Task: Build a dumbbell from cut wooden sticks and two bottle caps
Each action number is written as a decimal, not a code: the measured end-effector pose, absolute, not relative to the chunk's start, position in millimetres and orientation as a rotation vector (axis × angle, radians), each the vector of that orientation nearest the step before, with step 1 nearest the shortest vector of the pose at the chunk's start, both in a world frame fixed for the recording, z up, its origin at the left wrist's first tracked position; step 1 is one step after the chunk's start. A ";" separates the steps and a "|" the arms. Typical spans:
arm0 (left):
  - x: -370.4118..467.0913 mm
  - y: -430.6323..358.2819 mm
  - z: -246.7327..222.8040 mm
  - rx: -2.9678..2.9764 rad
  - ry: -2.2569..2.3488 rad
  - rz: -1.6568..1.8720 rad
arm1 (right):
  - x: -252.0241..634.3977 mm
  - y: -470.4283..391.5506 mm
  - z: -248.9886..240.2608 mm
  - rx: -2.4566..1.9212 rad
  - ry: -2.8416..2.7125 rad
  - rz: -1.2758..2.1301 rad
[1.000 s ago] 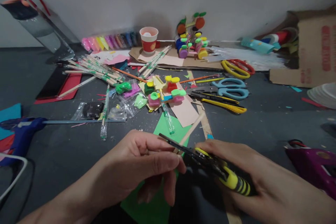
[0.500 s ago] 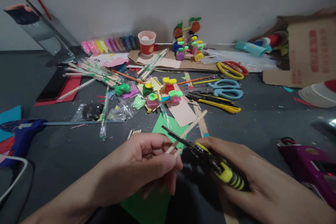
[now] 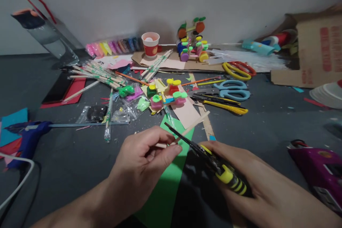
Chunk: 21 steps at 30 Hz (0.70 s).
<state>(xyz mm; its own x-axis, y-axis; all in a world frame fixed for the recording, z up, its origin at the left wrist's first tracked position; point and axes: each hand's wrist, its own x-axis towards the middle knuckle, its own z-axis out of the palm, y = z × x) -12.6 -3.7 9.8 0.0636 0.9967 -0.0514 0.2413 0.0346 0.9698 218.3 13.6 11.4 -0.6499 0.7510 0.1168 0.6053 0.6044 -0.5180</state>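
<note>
Above the dark table (image 3: 267, 124) slants a pale, seemingly wooden stick (image 3: 193, 125).

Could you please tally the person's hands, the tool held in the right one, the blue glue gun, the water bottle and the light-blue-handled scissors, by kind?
Hands: 2 (left hand, right hand)
Yellow-and-black tool: 1
Blue glue gun: 1
Water bottle: 1
Light-blue-handled scissors: 1
Total: 6

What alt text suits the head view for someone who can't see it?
A left hand pinches a wooden stick while the right hand grips a yellow-black tool beside it, over a dark table with green paper. Beyond are blue scissors, wrapped sticks and colourful models.
</note>
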 end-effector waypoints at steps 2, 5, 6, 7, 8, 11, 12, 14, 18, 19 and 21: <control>-15.1 -5.2 9.8 1.692 1.372 1.038 | 215.1 13.7 11.5 -1.091 -2.499 0.660; -19.1 -5.8 10.3 1.958 1.334 1.075 | 212.7 13.4 10.5 -1.092 -2.484 0.691; -19.9 -5.7 10.8 1.995 1.319 1.080 | 212.6 13.1 9.8 -1.092 -2.478 0.701; -20.3 -5.5 11.4 2.020 1.310 1.084 | 212.8 12.8 9.2 -1.096 -2.472 0.714; -20.5 -5.4 12.1 2.038 1.306 1.086 | 213.0 12.6 8.8 -1.100 -2.464 0.727; -20.0 -5.5 13.9 2.065 1.311 1.078 | 212.6 11.9 9.0 -1.121 -2.445 0.777; -19.8 -5.8 14.3 2.067 1.313 1.069 | 211.9 11.7 9.6 -1.123 -2.438 0.791; -19.4 -6.4 14.4 2.057 1.311 1.058 | 209.6 10.8 10.8 -1.141 -2.431 0.813; -19.3 -6.6 13.5 2.010 1.294 1.057 | 206.1 8.6 10.5 -1.150 -2.415 0.789; -19.5 -6.3 13.4 2.005 1.291 1.058 | 205.8 8.4 9.8 -1.159 -2.418 0.788; -20.2 -5.3 13.4 2.017 1.291 1.068 | 205.6 8.6 8.1 -1.178 -2.421 0.801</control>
<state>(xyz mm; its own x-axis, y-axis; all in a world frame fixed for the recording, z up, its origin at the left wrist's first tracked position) -20.2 -5.3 13.4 0.2371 0.9098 0.3407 0.5054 -0.4151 0.7565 205.6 8.6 8.1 -0.6033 0.7960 0.0488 0.6100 0.5000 -0.6147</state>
